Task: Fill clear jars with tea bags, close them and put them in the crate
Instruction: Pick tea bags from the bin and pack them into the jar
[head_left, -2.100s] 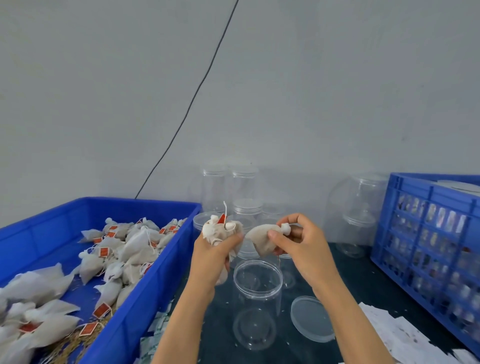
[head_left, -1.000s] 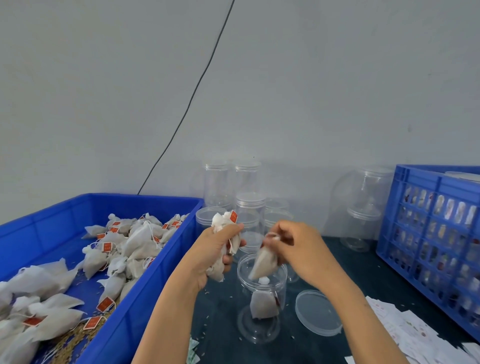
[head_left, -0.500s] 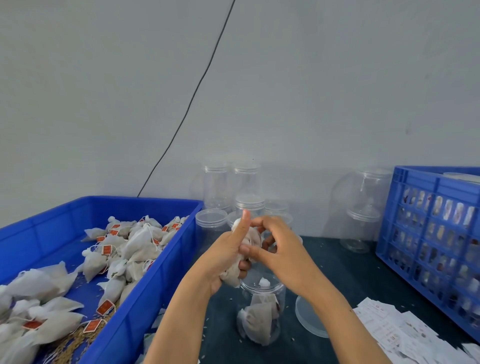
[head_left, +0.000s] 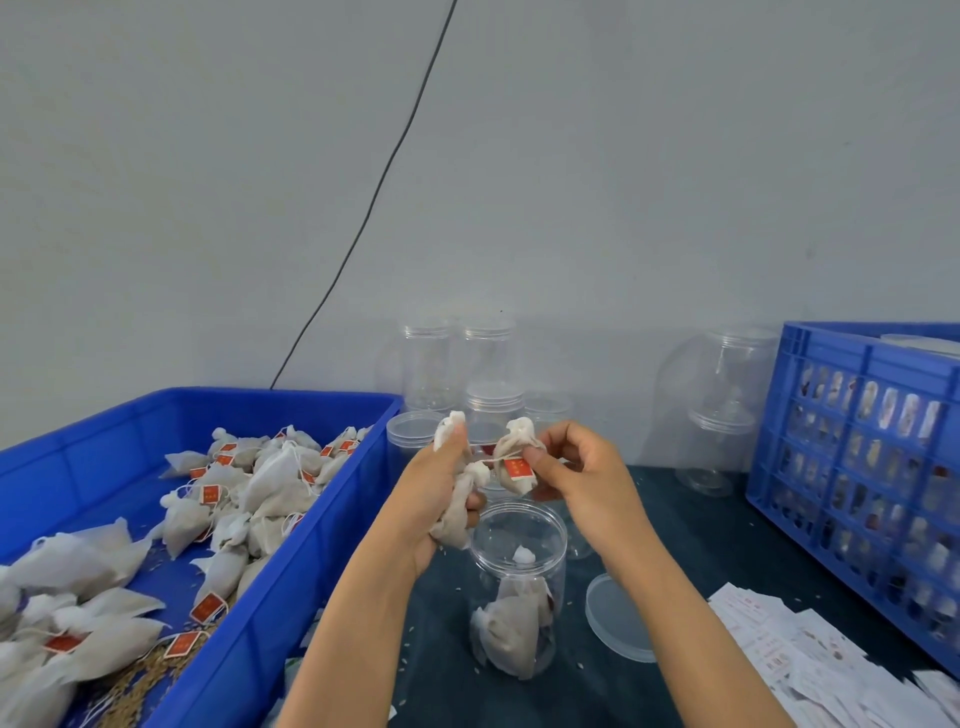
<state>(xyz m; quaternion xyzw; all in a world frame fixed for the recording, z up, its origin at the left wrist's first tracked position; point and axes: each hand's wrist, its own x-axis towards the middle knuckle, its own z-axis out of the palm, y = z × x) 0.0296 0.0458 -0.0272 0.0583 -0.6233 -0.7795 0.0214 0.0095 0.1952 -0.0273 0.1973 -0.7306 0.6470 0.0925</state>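
An open clear jar (head_left: 519, 582) stands on the dark table in front of me with tea bags lying in its bottom. Its round clear lid (head_left: 615, 618) lies flat to the right. My left hand (head_left: 434, 499) grips a small bunch of white tea bags (head_left: 460, 512) just above and left of the jar's mouth. My right hand (head_left: 582, 473) pinches a single tea bag (head_left: 517, 462) with a red tag, held above the jar. A thin string runs between that bag and the bunch.
A blue bin (head_left: 249, 618) on the left holds several loose tea bags. Empty clear jars (head_left: 493, 405) stand along the wall behind my hands. A blue crate (head_left: 857, 467) with filled jars stands on the right. White paper slips (head_left: 810, 660) lie at the front right.
My right hand dropped a tea bag into the jar, returned to the bunch in my left hand, and has now pulled another bag out to the right.
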